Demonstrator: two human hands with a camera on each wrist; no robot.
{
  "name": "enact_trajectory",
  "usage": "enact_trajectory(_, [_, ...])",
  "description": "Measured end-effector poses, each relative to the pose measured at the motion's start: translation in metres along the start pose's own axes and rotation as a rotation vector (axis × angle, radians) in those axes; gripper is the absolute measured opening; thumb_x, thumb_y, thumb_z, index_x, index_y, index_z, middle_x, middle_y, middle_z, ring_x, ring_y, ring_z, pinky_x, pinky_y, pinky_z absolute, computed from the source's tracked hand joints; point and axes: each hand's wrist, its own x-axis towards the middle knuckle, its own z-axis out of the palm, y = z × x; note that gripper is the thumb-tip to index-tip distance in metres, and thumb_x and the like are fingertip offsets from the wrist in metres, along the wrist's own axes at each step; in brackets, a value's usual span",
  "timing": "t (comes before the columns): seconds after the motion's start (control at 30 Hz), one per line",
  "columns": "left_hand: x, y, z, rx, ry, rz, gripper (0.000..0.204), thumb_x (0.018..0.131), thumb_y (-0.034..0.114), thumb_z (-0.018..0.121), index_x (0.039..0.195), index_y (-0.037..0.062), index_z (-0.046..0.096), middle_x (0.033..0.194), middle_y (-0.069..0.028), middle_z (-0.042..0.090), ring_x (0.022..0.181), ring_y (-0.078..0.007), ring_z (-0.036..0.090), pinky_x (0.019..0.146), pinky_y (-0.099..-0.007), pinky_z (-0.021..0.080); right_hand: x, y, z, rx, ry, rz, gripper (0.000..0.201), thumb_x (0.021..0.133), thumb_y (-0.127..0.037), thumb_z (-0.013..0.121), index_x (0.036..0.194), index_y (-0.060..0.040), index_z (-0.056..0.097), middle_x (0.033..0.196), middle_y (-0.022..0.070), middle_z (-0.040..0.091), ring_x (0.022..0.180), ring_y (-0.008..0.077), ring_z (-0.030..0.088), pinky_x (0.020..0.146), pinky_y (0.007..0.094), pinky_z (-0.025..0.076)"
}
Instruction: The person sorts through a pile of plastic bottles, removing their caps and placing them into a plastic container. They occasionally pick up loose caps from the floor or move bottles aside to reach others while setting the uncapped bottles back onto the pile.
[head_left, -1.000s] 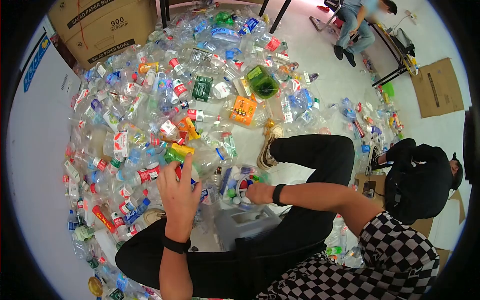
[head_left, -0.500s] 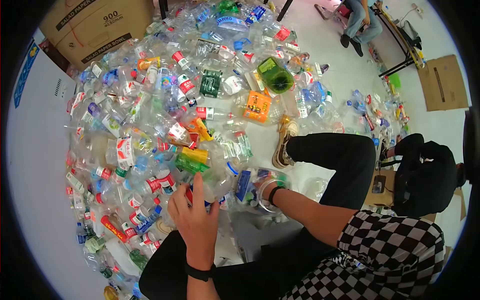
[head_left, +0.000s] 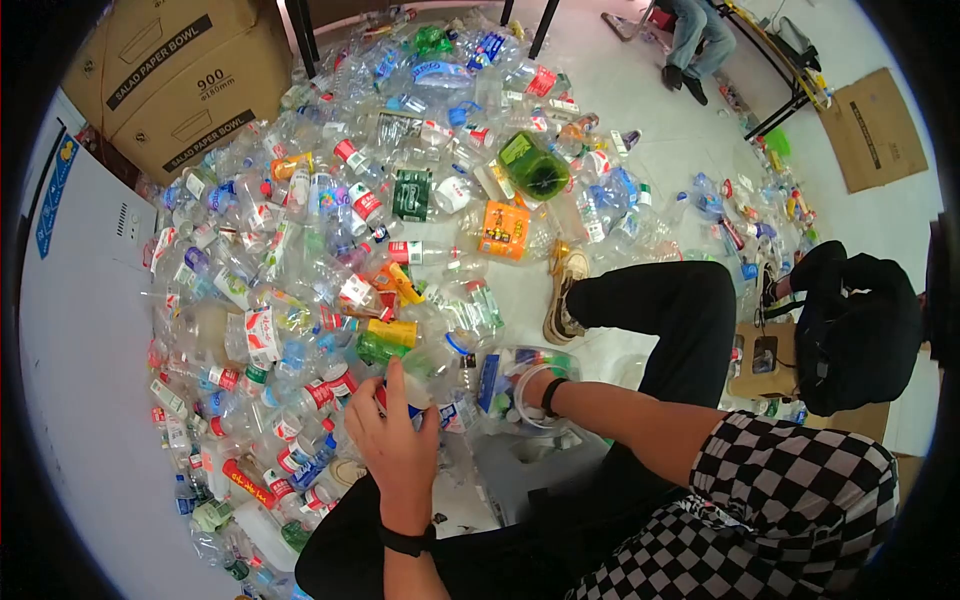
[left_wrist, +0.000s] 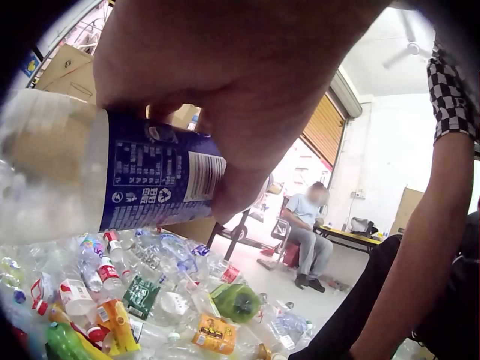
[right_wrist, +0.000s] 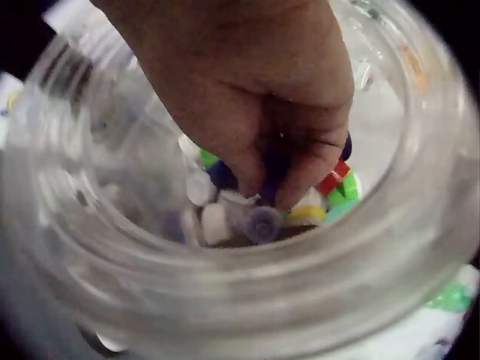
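My left hand (head_left: 400,450) (left_wrist: 240,82) grips a translucent bottle (left_wrist: 52,169) round its dark blue label (left_wrist: 161,176), the bottle lying sideways in the left wrist view. Past the wide round mouth of a clear plastic jar (right_wrist: 247,281) reaches my right hand (head_left: 535,390) (right_wrist: 255,82). Thumb and fingers pinch a dark blue cap (right_wrist: 276,169), partly shadowed by the hand. Below them in the jar are loose caps, among them a white one (right_wrist: 216,222), a purple one (right_wrist: 262,223) and a red one (right_wrist: 334,177).
Many empty bottles (head_left: 410,195) cover the floor around the legs. A grey container (head_left: 540,470) stands below the jar. Cardboard boxes (head_left: 190,90) are at the upper left, a white cabinet (head_left: 95,290) at the left. Two people sit at the right, one near a table (head_left: 780,110).
My right hand has gone from the jar's mouth down inside it. The left hand still holds the labelled bottle and appears farther right in the head view, which has also shifted.
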Motion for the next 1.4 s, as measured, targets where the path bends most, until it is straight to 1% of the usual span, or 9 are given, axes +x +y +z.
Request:
enact_trajectory(0.17, [-0.001,0.006,-0.001,-0.034,0.04,0.024,0.076,0.063,0.006,0.081,0.135,0.0087,0.056,0.116,-0.0159,0.052,0.108,-0.0357,0.051,0.095,-0.0472,0.041,-0.019,0.002,-0.015,0.105,-0.133,-0.258,0.023,0.087,-0.015,0.058,0.1,-0.0039,0.074,0.109,0.0147,0.072,0.098,0.0335,0.069,0.081,0.0498,0.053])
enact_trajectory(0.23, [-0.002,0.01,-0.004,-0.042,0.038,0.026,0.075,0.064,0.005,0.081,0.134,0.0083,0.056,0.116,-0.016,0.052,0.109,-0.0356,0.051,0.095,-0.0475,0.041,-0.03,0.01,-0.012,0.148,0.005,-0.4,0.037,0.084,-0.029,0.063,0.112,-0.0043,0.068,0.1,0.0219,0.069,0.094,0.0382,0.067,0.082,0.0454,0.052])
enact_trajectory(0.3, [-0.003,0.012,-0.004,-0.073,0.055,0.035,0.074,0.064,0.005,0.081,0.134,0.0082,0.057,0.115,-0.0156,0.052,0.109,-0.0353,0.051,0.094,-0.0474,0.041,-0.045,0.018,-0.014,0.201,0.03,-0.352,0.018,0.075,-0.009,0.065,0.087,0.0034,0.069,0.09,0.0244,0.069,0.086,0.0394,0.068,0.074,0.0499,0.052])
enact_trajectory(0.37, [-0.005,0.014,-0.003,-0.103,0.071,0.038,0.074,0.064,0.005,0.082,0.134,0.008,0.057,0.114,-0.0153,0.052,0.109,-0.0351,0.051,0.094,-0.0472,0.042,-0.061,0.026,-0.024,0.295,0.088,-0.397,0.022,0.072,-0.01,0.068,0.088,0.0049,0.067,0.086,0.025,0.067,0.086,0.0412,0.067,0.076,0.0497,0.052])
enact_trajectory(0.47, [-0.007,0.016,-0.003,-0.132,0.076,0.031,0.074,0.064,0.006,0.082,0.134,0.0077,0.057,0.112,-0.0143,0.053,0.107,-0.0342,0.052,0.092,-0.0461,0.043,-0.131,0.022,-0.126,0.387,0.216,-0.326,0.032,0.075,-0.02,0.074,0.099,-0.0006,0.067,0.094,0.0233,0.065,0.094,0.0401,0.064,0.081,0.0474,0.051])
enact_trajectory(0.6, [-0.01,0.024,-0.006,-0.206,0.089,0.072,0.074,0.063,0.006,0.083,0.133,0.0074,0.058,0.111,-0.0137,0.053,0.105,-0.0334,0.052,0.091,-0.0443,0.043,-0.185,0.027,-0.212,0.612,0.657,-0.447,0.039,0.086,-0.027,0.075,0.12,-0.0093,0.066,0.094,0.0121,0.064,0.088,0.0264,0.065,0.075,0.0361,0.052])
enact_trajectory(0.7, [-0.011,0.033,-0.011,-0.245,0.086,0.117,0.074,0.063,0.006,0.083,0.132,0.0076,0.058,0.111,-0.0135,0.053,0.104,-0.033,0.052,0.09,-0.0437,0.044,-0.215,0.013,-0.253,0.924,0.65,-0.453,0.041,0.087,-0.022,0.074,0.123,-0.0063,0.064,0.102,0.0133,0.066,0.091,0.0246,0.064,0.078,0.0351,0.05])
enact_trajectory(1.13, [-0.017,0.039,-0.021,-0.235,0.123,0.21,0.071,0.063,0.006,0.081,0.13,0.0087,0.059,0.111,-0.0131,0.053,0.103,-0.033,0.052,0.089,-0.0439,0.043,-0.229,-0.003,-0.267,0.675,0.759,-0.607,0.039,0.083,-0.013,0.076,0.119,-0.0036,0.064,0.109,0.0133,0.065,0.096,0.0271,0.066,0.077,0.037,0.053])
enact_trajectory(1.4, [-0.017,0.038,-0.024,-0.136,0.132,0.258,0.077,0.059,0.009,0.083,0.132,0.0126,0.06,0.111,-0.0125,0.053,0.103,-0.0329,0.052,0.089,-0.0451,0.043,-0.234,-0.007,-0.27,0.622,0.695,-0.412,0.04,0.089,-0.028,0.071,0.114,0.0005,0.059,0.081,0.0149,0.068,0.071,0.0283,0.07,0.063,0.0382,0.052])
